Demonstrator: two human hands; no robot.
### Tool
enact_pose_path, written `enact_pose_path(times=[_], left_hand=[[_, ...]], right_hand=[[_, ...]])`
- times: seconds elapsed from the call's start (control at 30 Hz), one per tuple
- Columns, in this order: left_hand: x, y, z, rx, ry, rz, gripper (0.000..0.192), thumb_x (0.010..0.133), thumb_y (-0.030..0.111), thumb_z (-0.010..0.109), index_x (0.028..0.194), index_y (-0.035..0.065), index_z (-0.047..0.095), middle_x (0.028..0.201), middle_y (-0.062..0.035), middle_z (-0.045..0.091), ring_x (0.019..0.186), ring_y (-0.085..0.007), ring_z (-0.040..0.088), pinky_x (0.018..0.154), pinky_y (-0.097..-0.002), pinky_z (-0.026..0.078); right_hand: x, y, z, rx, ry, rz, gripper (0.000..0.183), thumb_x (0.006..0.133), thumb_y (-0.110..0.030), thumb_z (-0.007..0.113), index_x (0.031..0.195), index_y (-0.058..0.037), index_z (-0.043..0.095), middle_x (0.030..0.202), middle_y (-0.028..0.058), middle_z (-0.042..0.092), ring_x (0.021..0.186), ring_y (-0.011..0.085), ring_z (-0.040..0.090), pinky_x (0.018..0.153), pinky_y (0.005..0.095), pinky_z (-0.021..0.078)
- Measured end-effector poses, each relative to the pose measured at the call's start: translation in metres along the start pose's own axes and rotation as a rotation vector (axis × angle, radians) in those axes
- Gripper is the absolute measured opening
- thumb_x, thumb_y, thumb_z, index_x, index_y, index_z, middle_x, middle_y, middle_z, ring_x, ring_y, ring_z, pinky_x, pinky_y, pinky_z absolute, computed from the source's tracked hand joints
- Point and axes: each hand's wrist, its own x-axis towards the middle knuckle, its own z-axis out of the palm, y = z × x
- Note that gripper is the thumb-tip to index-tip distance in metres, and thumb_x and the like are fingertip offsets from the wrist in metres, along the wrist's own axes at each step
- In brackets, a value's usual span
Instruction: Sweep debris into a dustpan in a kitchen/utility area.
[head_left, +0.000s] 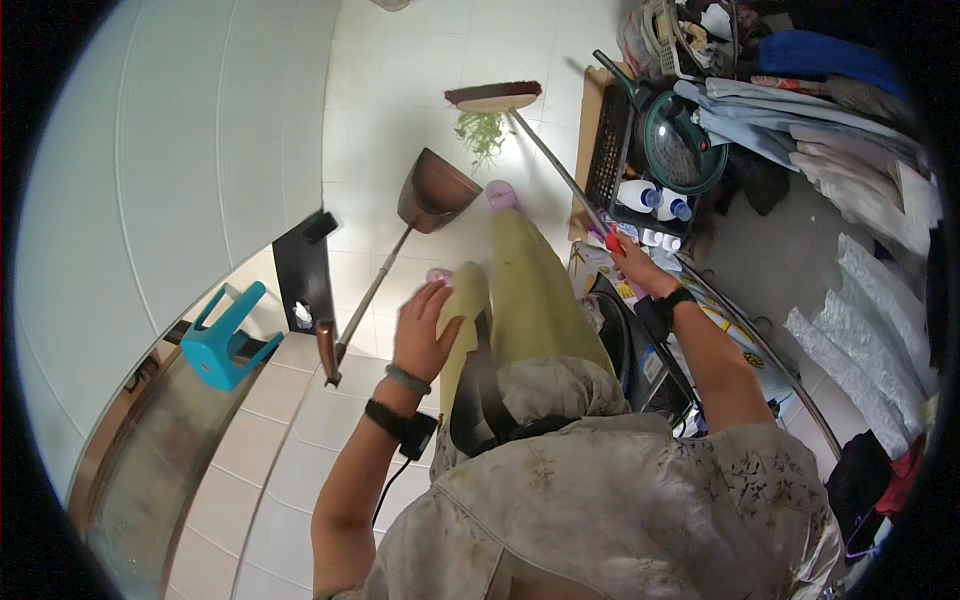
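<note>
My right hand (643, 268) is closed around the red grip of a long-handled broom (555, 161). The broom's dark-bristled head lies on the white tiled floor, its pale back touching a small heap of green plant scraps (481, 135). A brown long-handled dustpan (439, 191) stands on the floor to the left of my feet, its mouth turned towards the upper right. Its metal pole slants back to a brown handle end at lower left. My left hand (422, 330) hovers by my left knee, right of that pole, fingers spread and holding nothing.
On the right, a black crate (609, 142) holds a lidded green pan (682, 142) and white bottles (639, 195). Hanging clothes (862, 165) and a metal rail (795, 382) crowd that side. A turquoise stool (225, 341) sits at left beside a black panel (304, 274) and a white wall (225, 135).
</note>
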Motion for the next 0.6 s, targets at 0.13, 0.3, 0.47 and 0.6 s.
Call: enact_pose_path(times=[0.13,0.3,0.47,0.6], left_hand=[[0.03,-0.014,0.079,-0.384,-0.218,-0.307,0.043,0.08,0.015,0.058,0.119,0.0056,0.043,0.122,-0.0157,0.045,0.105,-0.0298,0.05,0.091,-0.0397,0.04],[0.007,-0.147,0.201,0.132,-0.219,0.142,0.031,0.085,0.015,0.049,0.115,0.0065,0.05,0.126,-0.0157,0.04,0.119,-0.0281,0.036,0.098,-0.0361,0.033],[0.084,-0.069,0.235,0.018,-0.518,-0.001,0.035,0.084,0.018,0.047,0.118,0.0093,0.048,0.127,-0.0148,0.04,0.115,-0.0315,0.038,0.095,-0.037,0.036],[0.072,-0.111,0.28,0.031,-0.666,-0.037,0.04,0.083,0.02,0.048,0.121,0.0085,0.044,0.127,-0.0159,0.04,0.102,-0.0338,0.051,0.086,-0.0401,0.043]], right_hand=[[-0.007,0.012,-0.003,-0.005,0.05,0.058,0.05,0.086,-0.021,0.048,0.131,-0.0104,0.028,0.087,0.01,0.055,0.064,0.0163,0.053,0.055,0.0291,0.0467],[-0.003,-0.037,0.021,-0.003,-0.016,-0.063,0.049,0.085,-0.02,0.051,0.129,-0.0076,0.033,0.082,0.0108,0.057,0.056,0.0163,0.053,0.05,0.0294,0.0435],[-0.019,0.015,-0.004,-0.039,0.104,0.038,0.051,0.086,-0.023,0.051,0.131,-0.0082,0.031,0.088,0.0103,0.055,0.06,0.016,0.051,0.054,0.029,0.0436],[-0.01,-0.021,0.018,0.04,-0.023,0.074,0.05,0.086,-0.021,0.049,0.131,-0.0119,0.029,0.094,0.0113,0.055,0.066,0.0178,0.053,0.061,0.0302,0.0452]])
